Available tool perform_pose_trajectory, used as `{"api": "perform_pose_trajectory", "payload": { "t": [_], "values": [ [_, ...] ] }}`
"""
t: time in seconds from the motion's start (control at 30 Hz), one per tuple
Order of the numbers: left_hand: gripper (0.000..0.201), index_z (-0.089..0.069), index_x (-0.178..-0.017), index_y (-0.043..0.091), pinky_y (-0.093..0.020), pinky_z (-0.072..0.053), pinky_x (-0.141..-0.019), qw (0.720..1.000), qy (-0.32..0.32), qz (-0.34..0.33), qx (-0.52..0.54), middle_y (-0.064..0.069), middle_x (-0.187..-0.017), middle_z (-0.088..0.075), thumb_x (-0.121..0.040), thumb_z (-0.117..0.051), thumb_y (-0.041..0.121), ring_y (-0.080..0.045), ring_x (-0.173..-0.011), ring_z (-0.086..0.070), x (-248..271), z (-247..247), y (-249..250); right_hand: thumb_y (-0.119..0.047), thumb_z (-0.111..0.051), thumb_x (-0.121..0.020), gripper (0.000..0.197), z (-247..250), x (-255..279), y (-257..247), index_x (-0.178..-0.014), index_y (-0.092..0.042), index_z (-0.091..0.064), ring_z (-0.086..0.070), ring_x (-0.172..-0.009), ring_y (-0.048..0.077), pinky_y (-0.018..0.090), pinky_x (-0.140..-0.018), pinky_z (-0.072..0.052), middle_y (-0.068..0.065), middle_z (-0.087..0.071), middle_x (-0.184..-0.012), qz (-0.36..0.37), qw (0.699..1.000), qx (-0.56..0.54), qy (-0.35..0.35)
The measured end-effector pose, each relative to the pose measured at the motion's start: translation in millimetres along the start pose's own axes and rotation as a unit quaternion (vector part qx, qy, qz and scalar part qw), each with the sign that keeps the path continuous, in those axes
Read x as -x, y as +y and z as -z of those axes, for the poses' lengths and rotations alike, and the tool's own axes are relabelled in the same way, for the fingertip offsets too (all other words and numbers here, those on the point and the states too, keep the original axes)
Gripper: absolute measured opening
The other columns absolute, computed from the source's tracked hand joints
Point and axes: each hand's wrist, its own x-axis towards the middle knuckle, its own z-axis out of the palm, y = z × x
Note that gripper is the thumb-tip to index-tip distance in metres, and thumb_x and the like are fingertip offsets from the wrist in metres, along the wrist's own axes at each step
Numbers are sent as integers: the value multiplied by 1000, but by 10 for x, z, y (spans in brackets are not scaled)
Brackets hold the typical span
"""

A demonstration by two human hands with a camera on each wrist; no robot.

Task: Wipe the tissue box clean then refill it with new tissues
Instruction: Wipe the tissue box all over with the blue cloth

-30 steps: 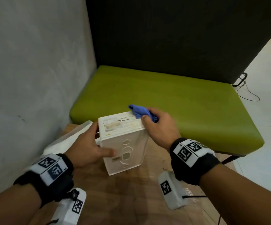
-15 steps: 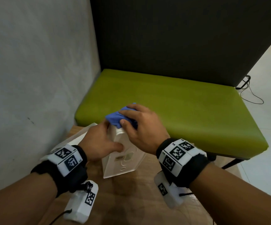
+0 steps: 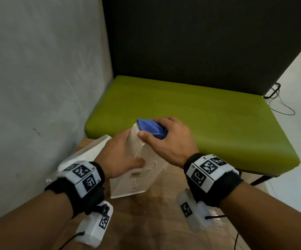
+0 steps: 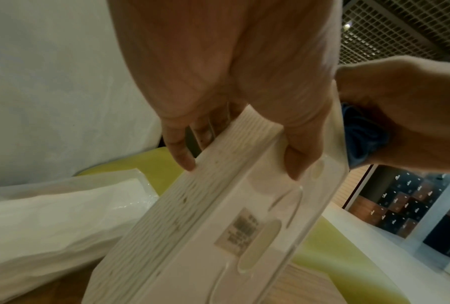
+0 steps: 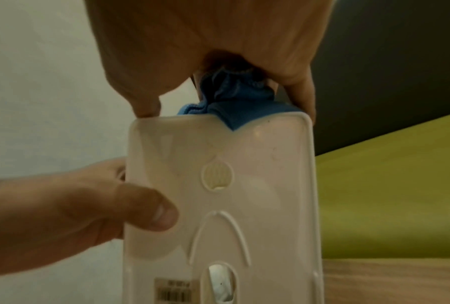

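**Tissue box held on end, cloth pressed to its top**

The white plastic tissue box (image 3: 137,179) is stood on one end on the wooden table (image 3: 157,222), tilted slightly, with its flat panel of moulded oval recesses and a small barcode label turned toward the person. It is gripped by the left hand (image 3: 117,157) from the left side: the thumb is laid across the recessed panel, while the fingers (image 4: 179,152) are curled round onto the ribbed side behind, as is shown in the left wrist view. The upper end of the box is covered by the right hand (image 3: 167,139), in which a bunched blue cloth (image 3: 152,128) is clutched; the cloth is pressed against the top edge, and in the right wrist view a corner of it (image 5: 234,115) is seen hanging over the rim onto the panel. The thumb and the outer fingers of that hand are set at the two top corners of the box.

Something white is glimpsed through the lower oval opening of the panel in the right wrist view; what it is cannot be told. A clear plastic pack of white tissues (image 3: 84,157) is lain on the table just left of the box, beside the grey wall (image 3: 37,87). Behind the table a green bench seat (image 3: 200,120) is seen.
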Motion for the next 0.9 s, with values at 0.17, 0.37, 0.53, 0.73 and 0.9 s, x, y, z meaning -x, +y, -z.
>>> {"api": "perform_pose_trajectory", "payload": {
  "t": [0.17,0.37,0.53,0.73,0.9],
  "values": [
    [82,-43,-123,25,-42,-51,-88,999,-30,-3,-40,2,-115,-58,-54,-87,30,-20,-105,-58,-4,-144,-163,-73,-61,-64,68,16,-20,59,-115,-28,-64,-56,-91,12,26,-73,-47,-6,-59,-105,-23,1000,-6,-13],
    [88,-36,-132,23,-39,-48,-96,982,-121,85,-120,0,-124,-55,-61,-88,31,-23,-115,-53,136,-263,-595,-51,-57,-70,38,38,-14,306,-93,-22,-69,-56,-78,19,28,-56,-37,0,-65,-88,-40,998,-44,-7],
    [73,-45,-118,24,-41,-54,-86,973,-124,95,-169,-1,-111,-63,-57,-84,37,-24,-101,-60,50,-275,-563,-25,-59,-77,34,-62,1,471,-108,-24,-73,-61,-88,19,24,-68,-42,3,-71,-104,-38,998,-34,21],
    [68,-49,-113,23,-38,-54,-80,955,-126,111,-245,1,-108,-61,-57,-82,42,-25,-101,-62,-4,-408,-496,-38,-51,-88,37,-358,127,589,-118,-21,-67,-52,-114,38,42,-96,-46,11,-56,-133,22,982,176,-71],
    [56,-50,-101,25,-33,-50,-74,958,-90,102,-253,0,-111,-63,-59,-82,44,-26,-101,-63,63,-533,-446,-43,-22,-85,59,-738,312,663,-116,-19,-66,-52,-110,41,49,-95,-46,13,-59,-127,27,976,188,-108]
  ]
}}
